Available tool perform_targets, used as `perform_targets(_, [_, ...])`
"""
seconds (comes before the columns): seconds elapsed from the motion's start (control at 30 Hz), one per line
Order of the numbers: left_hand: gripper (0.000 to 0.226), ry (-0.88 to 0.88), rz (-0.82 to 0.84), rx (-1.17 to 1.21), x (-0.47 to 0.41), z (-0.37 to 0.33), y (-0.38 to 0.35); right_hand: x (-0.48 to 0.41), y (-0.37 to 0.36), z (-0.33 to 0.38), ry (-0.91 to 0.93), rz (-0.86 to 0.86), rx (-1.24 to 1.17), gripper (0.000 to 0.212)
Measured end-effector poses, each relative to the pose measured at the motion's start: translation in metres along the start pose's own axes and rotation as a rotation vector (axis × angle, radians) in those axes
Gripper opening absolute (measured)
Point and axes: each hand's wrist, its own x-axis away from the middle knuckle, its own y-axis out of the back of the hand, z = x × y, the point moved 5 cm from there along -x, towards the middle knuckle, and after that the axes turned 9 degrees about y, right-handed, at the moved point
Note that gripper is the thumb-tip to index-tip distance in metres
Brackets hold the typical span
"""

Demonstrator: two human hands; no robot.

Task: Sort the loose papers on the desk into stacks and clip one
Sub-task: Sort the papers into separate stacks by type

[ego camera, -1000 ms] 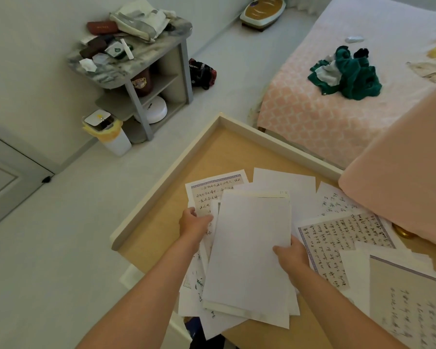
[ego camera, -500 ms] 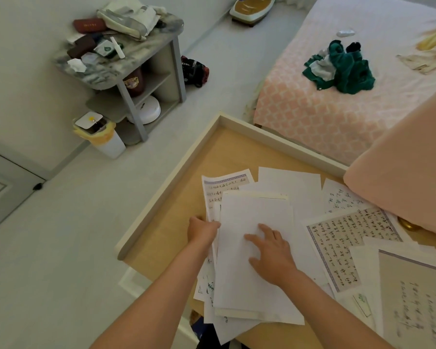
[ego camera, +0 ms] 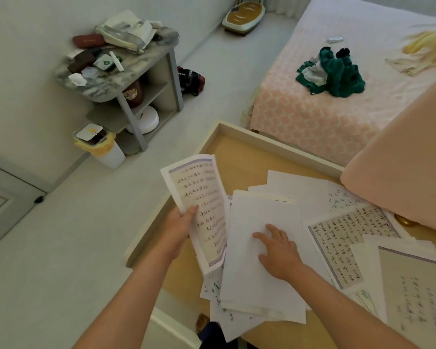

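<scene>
My left hand [ego camera: 180,222] pinches a handwritten sheet with a purple border [ego camera: 202,205] and holds it lifted and tilted above the desk's left side. A stack of blank white sheets [ego camera: 259,278] lies in the middle of the wooden desk [ego camera: 239,152], and my right hand [ego camera: 277,250] presses flat on top of it with straight fingers. More written sheets [ego camera: 347,235] lie loose to the right, and another bordered sheet [ego camera: 413,293] sits at the near right. Small notes with green marks [ego camera: 213,285] stick out under the stack. No clip is visible.
A pink cushion [ego camera: 403,177] overhangs the desk's far right corner, with a gold object [ego camera: 405,221] beneath it. Beyond the desk stands a pink bed [ego camera: 320,117] with green clothing [ego camera: 335,74]. On the floor at left are a cluttered shelf unit [ego camera: 126,71] and a small bin [ego camera: 101,144].
My right hand moved from the stack's right edge onto its top and presses there. My left hand pulled the bordered handwritten sheet out from the left of the stack and raised it.
</scene>
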Motion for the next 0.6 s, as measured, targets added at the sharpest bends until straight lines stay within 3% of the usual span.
perform_targets(0.1, [0.035, 0.004, 0.288, 0.272, 0.015, -0.026, 0.014, -0.001, 0.019, 0.015, -0.032, -0.089, -0.239, 0.051])
perform_targets(0.2, [0.039, 0.046, 0.475, 0.194, 0.027, -0.034, 0.003, 0.007, 0.046, 0.028, -0.132, -0.099, -1.156, 0.055])
perform_targets(0.27, [0.031, 0.069, 0.425, -0.047, 0.029, -0.022, -0.015, 0.022, 0.062, 0.036, -0.12, 0.032, -1.669, 0.07])
perform_targets(0.3, [0.027, 0.054, 0.349, -0.176, 0.026, -0.014, -0.023, 0.033, 0.072, 0.037, -0.089, 0.046, -1.724, 0.069])
perform_targets(0.37, [0.025, 0.001, 0.192, -0.306, 0.016, 0.003, -0.035, 0.044, 0.076, 0.029, -0.057, 0.006, -1.623, 0.048])
perform_targets(0.47, [0.022, -0.034, 0.17, -0.357, 0.009, 0.02, -0.056, 0.051, 0.066, -0.003, -0.193, -0.192, -1.495, 0.021])
perform_targets(0.6, [0.027, -0.023, 0.223, -0.484, 0.003, 0.042, -0.078, 0.059, 0.038, -0.046, -0.419, -0.312, -1.804, 0.037])
